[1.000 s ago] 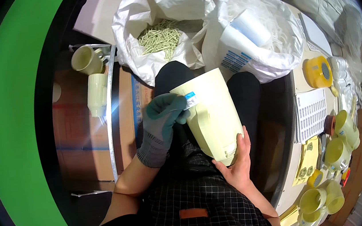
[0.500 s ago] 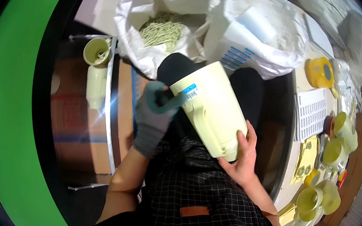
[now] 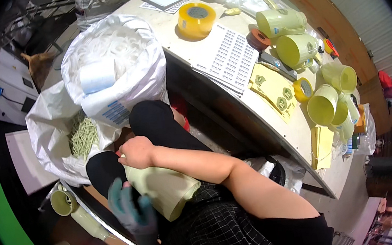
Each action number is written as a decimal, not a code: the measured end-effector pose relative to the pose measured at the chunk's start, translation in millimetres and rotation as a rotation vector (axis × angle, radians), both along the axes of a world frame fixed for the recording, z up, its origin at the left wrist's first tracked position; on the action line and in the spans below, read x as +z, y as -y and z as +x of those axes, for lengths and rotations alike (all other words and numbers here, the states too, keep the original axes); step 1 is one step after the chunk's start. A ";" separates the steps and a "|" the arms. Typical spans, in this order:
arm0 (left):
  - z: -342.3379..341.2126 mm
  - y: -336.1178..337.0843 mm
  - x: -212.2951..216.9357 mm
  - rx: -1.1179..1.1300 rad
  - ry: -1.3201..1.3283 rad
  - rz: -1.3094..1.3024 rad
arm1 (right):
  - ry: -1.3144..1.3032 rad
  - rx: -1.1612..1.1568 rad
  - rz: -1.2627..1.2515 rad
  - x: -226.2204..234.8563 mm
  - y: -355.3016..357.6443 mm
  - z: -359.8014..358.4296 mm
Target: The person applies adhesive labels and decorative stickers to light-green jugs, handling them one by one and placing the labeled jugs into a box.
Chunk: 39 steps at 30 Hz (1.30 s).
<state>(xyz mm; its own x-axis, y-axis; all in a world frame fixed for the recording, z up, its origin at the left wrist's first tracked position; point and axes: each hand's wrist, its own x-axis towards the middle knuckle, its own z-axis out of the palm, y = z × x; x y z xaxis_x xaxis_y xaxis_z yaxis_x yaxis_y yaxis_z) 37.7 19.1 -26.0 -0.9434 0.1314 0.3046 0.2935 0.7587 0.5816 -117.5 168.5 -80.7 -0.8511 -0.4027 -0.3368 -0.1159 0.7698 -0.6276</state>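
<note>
A pale yellow plastic pitcher [image 3: 160,187] lies across my lap, its wide end toward my apron and its narrower end away from me. Bare and bent over that far end, my right hand [image 3: 137,152] grips it; part of its fingers is hidden. My left hand [image 3: 132,209], in a grey and teal glove, hovers just left of the pitcher. Its fingers are blurred but look apart, and I see nothing between them. The pitcher's handle and sticker are out of sight.
A white sack of pale green strips [image 3: 84,137] and another of clear rings [image 3: 115,49] stand ahead. On the table [image 3: 272,114] at right are tape rolls [image 3: 196,20], label sheets [image 3: 227,56] and several pitchers [image 3: 322,104]. More pitchers [image 3: 64,202] lie in a box at lower left.
The pitcher has been turned end for end and brought lower onto my lap. My right hand has moved from its near end to its far end. The view has swung right toward the table.
</note>
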 end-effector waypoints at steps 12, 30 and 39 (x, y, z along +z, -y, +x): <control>-23.9 -45.7 28.4 -0.539 0.062 -0.093 | -0.887 -0.980 0.728 -5.4 -454.8 82.9; -242.9 -364.5 -40.5 -0.879 -0.025 -0.396 | -0.420 -1.344 0.331 -9.3 -430.8 -86.3; -262.2 -377.8 -56.2 -0.906 0.071 -0.622 | -0.351 -1.325 0.769 -16.9 -441.2 -134.4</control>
<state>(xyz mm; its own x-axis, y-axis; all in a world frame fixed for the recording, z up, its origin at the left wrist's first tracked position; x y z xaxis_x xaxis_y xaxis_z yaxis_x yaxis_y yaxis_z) -224.4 397.0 -82.1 -0.4328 0.8953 -0.1057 0.8703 0.4455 0.2102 -251.9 609.7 -97.6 -0.5231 0.8327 0.1815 0.8244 0.5484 -0.1404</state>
